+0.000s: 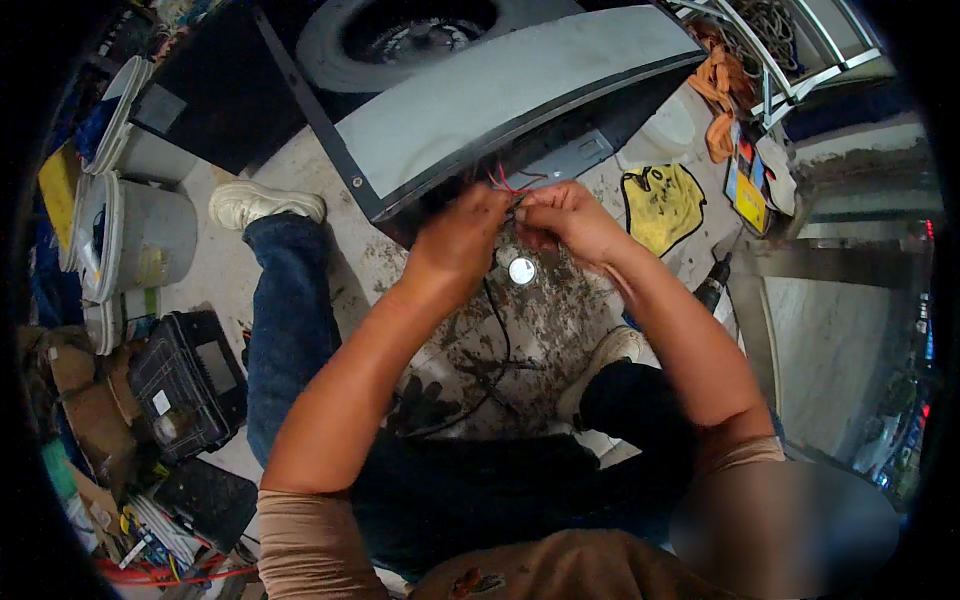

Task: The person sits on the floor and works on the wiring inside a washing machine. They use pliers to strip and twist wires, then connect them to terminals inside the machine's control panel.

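Note:
My left hand (462,238) and my right hand (572,222) meet at the open underside of a grey-topped metal housing (500,90). The fingers of both are closed around thin wires. Red wires (508,180) run from inside the housing down to my fingertips, where the exact grip is partly hidden. Below my hands a black cable (499,315) trails down to the dirty floor. On the floor just beneath them lies a small bright round disc (522,271). A large round fan-like drum (410,40) sits behind the grey panel.
A yellow cloth (663,208) and a black hand tool (714,283) lie to the right. Dark gloves (420,402) rest between my legs. At left stand white buckets (150,235) and a black tool case (190,385). A metal ladder (800,75) is at far right.

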`<state>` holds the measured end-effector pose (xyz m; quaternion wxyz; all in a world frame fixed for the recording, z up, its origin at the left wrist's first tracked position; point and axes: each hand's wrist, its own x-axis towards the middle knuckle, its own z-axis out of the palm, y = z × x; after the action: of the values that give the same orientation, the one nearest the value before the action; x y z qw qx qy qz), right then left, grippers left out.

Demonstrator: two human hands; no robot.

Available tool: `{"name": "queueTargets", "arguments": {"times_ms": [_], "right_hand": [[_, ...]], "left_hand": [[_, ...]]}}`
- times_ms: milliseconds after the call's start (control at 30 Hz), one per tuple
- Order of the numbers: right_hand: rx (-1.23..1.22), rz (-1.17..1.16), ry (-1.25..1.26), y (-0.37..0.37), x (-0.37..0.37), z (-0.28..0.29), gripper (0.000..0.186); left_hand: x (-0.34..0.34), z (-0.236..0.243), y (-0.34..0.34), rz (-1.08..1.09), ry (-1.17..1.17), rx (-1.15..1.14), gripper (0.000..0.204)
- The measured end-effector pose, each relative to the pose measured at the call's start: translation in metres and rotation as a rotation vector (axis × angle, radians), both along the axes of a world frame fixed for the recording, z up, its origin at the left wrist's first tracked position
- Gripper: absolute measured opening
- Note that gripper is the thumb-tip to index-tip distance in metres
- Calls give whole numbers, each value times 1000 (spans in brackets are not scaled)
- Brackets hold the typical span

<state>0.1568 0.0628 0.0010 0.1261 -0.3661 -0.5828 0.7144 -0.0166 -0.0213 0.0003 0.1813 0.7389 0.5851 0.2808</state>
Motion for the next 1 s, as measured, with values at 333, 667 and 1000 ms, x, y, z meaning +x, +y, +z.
{"name": "queueTargets", "arguments": {"times_ms": [333, 667, 1000], "right_hand": [[1189, 274, -153, 15, -4, 36, 18], [-498, -68, 23, 2, -6, 21, 25], [1465, 304, -180, 5, -6, 18, 21]], "left_hand": [[-4, 3, 8, 39, -55, -125, 21], [1, 7, 5, 72, -56, -95, 11], [-1, -3, 3, 99, -10, -126, 15]]}}
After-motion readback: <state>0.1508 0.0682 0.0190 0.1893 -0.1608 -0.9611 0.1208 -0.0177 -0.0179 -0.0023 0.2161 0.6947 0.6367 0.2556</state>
